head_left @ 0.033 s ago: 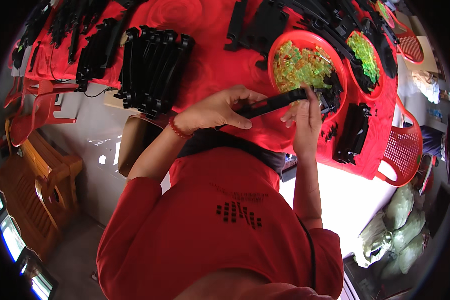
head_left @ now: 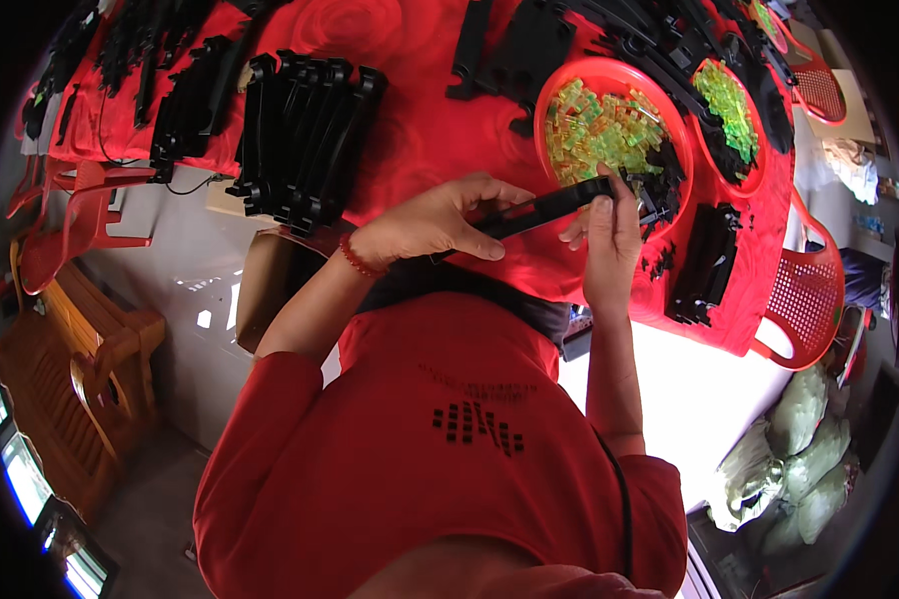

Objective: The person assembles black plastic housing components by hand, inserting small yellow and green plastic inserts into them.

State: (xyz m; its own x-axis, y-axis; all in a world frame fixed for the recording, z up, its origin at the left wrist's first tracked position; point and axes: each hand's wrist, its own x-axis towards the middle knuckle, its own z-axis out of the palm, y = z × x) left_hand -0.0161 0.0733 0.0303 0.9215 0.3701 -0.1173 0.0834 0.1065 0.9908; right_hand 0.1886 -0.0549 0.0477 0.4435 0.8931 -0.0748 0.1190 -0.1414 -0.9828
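Note:
A long black plastic strip-like part (head_left: 544,212) is held slantwise over the near edge of the red-covered table. My left hand (head_left: 445,220) grips its left end, with the thumb below and the fingers above. At the right end my right hand (head_left: 609,225) pinches the part's tip between thumb and forefinger; the other fingers are partly hidden. Just beyond the right hand stands a red round basin (head_left: 541,130) holding small yellow-green translucent pieces (head_left: 604,130) and small black pieces (head_left: 664,180).
Left on the table lies a row of long black parts (head_left: 310,140). A second red basin (head_left: 759,185) of green and black pieces stands right. More black parts (head_left: 704,265) lie near the right edge. Red chairs (head_left: 804,299), a wooden bench (head_left: 80,369) and bags (head_left: 804,449) surround the table.
My right thumb has come up against the end of the black part. The left hand and the part look nearly still.

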